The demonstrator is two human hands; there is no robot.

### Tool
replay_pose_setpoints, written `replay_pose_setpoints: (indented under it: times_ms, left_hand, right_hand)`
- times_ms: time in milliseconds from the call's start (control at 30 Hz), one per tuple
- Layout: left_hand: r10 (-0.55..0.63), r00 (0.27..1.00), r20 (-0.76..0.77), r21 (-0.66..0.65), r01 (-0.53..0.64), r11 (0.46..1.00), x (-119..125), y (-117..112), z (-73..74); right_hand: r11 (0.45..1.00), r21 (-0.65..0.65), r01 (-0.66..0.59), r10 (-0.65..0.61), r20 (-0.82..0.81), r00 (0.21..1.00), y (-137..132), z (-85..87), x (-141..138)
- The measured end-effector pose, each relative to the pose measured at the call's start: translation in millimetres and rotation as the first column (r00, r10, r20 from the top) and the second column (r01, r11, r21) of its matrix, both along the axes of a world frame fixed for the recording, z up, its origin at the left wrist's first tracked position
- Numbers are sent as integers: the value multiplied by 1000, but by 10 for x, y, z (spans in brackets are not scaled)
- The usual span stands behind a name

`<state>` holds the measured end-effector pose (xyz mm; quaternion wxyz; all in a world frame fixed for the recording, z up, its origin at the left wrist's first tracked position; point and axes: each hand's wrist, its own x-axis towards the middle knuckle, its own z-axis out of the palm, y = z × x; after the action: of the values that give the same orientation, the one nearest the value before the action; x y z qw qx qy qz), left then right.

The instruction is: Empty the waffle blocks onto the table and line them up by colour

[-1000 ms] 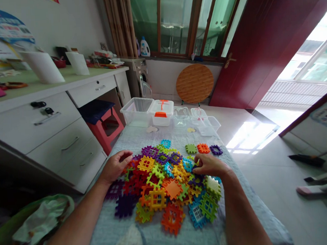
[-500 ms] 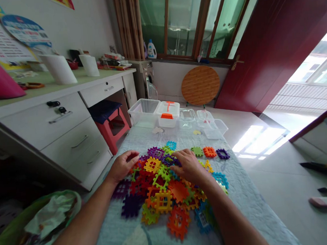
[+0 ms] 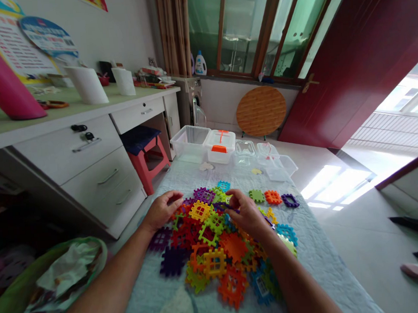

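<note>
right hand (image 3: 247, 215) is pinching one purple block (image 3: 227, 206), edge-on, long side pointing left, above a big pile of plastic blocks (image 3: 215, 242) on the quilt (image 3: 143, 294). left hand (image 3: 161, 211) is open, fingers loosely curled at the pile's edge. three loose blocks (image 3: 272, 198) sit in a row beyond.

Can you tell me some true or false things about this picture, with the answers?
1. The right hand pinches a purple tile. True.
2. The left hand holds a tile. False: it is empty, above the tile pile.
3. The red door is shut. False: it stands open.
4. A loose green tile, loose orange tile and loose purple tile lie apart from the pile. True.
</note>
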<state>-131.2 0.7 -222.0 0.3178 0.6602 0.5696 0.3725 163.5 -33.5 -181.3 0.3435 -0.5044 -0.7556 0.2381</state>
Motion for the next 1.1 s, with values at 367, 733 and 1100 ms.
replay_pose_setpoints:
  times_ms: [367,733,1100]
  left_hand:
    - [-3,1000,9,10,3,1000,-6,14,-43]
    - [7,1000,17,5,-7,1000,1,-4,-9]
    - [6,1000,17,15,-6,1000,11,-19,23]
  right_hand:
    - [964,192,185,-236,290,927,-36,60,272]
    - [974,157,164,-215,411,886,-71,7,211]
    - [961,152,232,-274,384,882,-26,-20,166]
